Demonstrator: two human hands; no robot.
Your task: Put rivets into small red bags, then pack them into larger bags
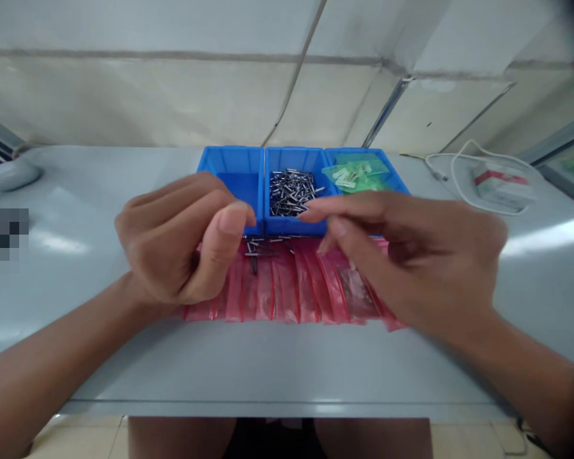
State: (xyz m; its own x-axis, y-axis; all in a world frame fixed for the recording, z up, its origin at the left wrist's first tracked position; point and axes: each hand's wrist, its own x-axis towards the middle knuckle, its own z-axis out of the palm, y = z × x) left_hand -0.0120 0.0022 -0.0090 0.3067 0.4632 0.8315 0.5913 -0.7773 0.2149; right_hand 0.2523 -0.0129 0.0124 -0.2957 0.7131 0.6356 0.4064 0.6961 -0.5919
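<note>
My left hand (182, 239) is closed in a loose fist, thumb pressed toward the index finger; whatever may be inside it is hidden. It hovers in front of the left blue bin (233, 152). My right hand (411, 255) has its index finger stretched out and thumb a little apart, and I see nothing held there. Its fingertips are near the middle blue bin (291, 225), which holds a heap of metal blind rivets (291, 191). Below both hands lies a row of overlapping red plastic bags (277, 287). Several loose rivets (253, 254) rest at their upper edge.
The right blue bin (397, 178) contains green plastic bags (358, 172) with white labels. A white cable (454, 172) and a small white-and-red box (502, 183) lie at the right of the grey table (287, 363). A computer mouse (10, 174) sits far left.
</note>
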